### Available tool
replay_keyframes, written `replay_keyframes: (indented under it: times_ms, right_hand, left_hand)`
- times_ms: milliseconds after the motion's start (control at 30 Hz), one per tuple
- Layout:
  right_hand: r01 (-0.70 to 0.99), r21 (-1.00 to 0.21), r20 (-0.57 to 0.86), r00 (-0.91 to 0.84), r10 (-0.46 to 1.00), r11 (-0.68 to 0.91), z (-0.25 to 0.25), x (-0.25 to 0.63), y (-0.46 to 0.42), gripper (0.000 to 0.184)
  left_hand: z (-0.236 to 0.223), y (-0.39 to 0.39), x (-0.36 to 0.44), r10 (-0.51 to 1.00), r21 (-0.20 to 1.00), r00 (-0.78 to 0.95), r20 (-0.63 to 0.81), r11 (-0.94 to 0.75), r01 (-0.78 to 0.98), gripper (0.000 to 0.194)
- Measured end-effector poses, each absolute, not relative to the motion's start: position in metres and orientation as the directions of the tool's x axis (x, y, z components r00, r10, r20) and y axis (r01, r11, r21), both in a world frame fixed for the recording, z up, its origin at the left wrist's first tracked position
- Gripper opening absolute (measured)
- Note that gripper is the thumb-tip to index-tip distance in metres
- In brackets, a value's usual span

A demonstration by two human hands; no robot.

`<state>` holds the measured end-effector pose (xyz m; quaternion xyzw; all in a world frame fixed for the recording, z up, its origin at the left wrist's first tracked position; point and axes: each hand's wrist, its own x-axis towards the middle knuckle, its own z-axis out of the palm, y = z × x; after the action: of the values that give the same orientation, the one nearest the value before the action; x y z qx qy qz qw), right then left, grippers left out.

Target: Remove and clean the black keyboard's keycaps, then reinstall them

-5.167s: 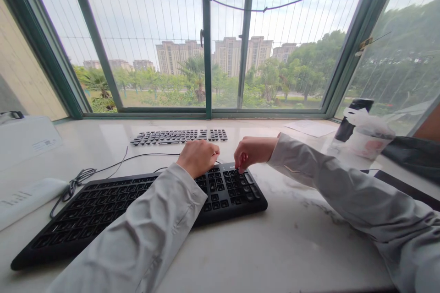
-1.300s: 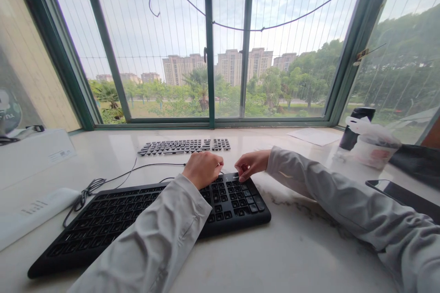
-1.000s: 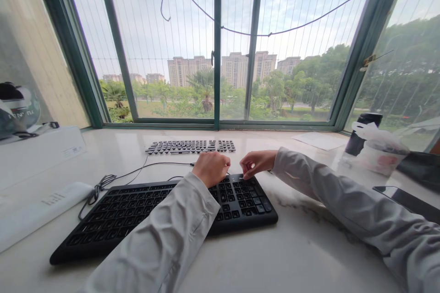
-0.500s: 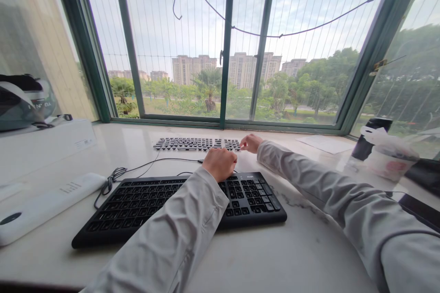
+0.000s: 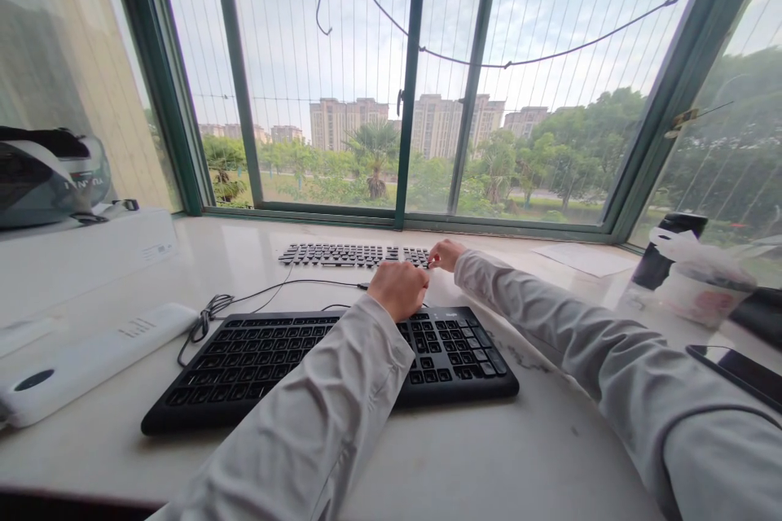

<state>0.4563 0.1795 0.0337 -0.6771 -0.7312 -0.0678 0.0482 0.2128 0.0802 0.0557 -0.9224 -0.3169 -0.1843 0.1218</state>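
Note:
A black keyboard (image 5: 244,366) lies across the worktop, and most of its key positions show bare sockets without caps. Behind it, loose black keycaps (image 5: 342,253) are laid out in rows like a keyboard. My left hand (image 5: 400,291) is closed over the keyboard's back edge, near those rows; its fingertips are hidden behind the knuckles. At the right end of the rows, my right hand (image 5: 446,255) pinches a small dark keycap between thumb and fingers, low over the surface. My left forearm covers the keyboard's middle.
A coiled black cable (image 5: 211,307) lies behind the keyboard. Left are a long white device (image 5: 103,358) and a white box (image 5: 134,240) carrying a helmet-like item (image 5: 54,177). Right are a phone (image 5: 736,374), a bagged cup (image 5: 702,293), a black bottle (image 5: 665,252) and paper (image 5: 583,260).
The whole view has shifted slightly, so things appear a little farther right. Both hands stay near the right end of the keycap rows, now slightly closer together.

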Motion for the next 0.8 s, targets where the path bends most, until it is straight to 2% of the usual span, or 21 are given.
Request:
replay_keyframes:
  times_ms: [233, 400, 600, 800]
  right_hand:
    - [0.994, 0.02, 0.165, -0.114, 0.98, 0.112, 0.04, 0.45, 0.176, 0.017]
    - [0.984, -0.023, 0.243, -0.167, 0.956, 0.178, 0.054, 0.449, 0.159, 0.017]
    - [0.969, -0.07, 0.318, -0.204, 0.926, 0.237, 0.078, 0.443, 0.096, 0.021]
    - [0.938, -0.169, 0.377, -0.221, 0.899, 0.302, 0.083, 0.431, 0.017, 0.022]
  left_hand:
    - [0.057, 0.079, 0.213, 0.545, -0.105, 0.733, 0.407, -0.769, 0.63, 0.026]
    - [0.058, 0.08, 0.212, 0.534, -0.102, 0.733, 0.421, -0.775, 0.623, 0.026]
    - [0.061, 0.079, 0.211, 0.543, -0.113, 0.734, 0.408, -0.768, 0.631, 0.028]
    - [0.058, 0.082, 0.212, 0.542, -0.105, 0.737, 0.404, -0.773, 0.626, 0.028]
